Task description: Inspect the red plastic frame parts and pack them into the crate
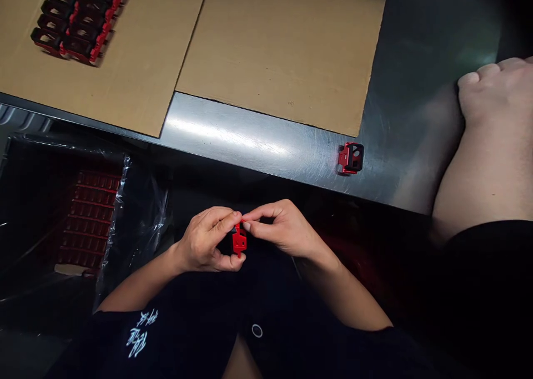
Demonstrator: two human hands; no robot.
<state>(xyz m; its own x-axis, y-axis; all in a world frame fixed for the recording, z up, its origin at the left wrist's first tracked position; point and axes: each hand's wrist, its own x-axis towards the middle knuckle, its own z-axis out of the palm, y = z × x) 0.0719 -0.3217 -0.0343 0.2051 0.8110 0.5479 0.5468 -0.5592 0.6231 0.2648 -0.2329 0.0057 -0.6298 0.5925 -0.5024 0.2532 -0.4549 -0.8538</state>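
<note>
My left hand (208, 239) grips a small red and black plastic part (239, 240), thumb and fingers on its opposite ends. At the part's upper edge, my right hand (287, 229) pinches a tiny red piece with thumb and forefinger. Whether that piece is joined to the part I cannot tell. Both hands are in front of my dark shirt, below the metal table's edge. A similar red and black part (350, 158) stands on the metal table (250, 129), right of and above my hands.
Two cardboard sheets (283, 51) lie on the table. Rows of red and black parts (83, 21) stand on the left sheet. Below left, a plastic-lined bin (125, 201) holds rows of dark red parts (89, 218). Another person's arm (495, 140) rests at the right.
</note>
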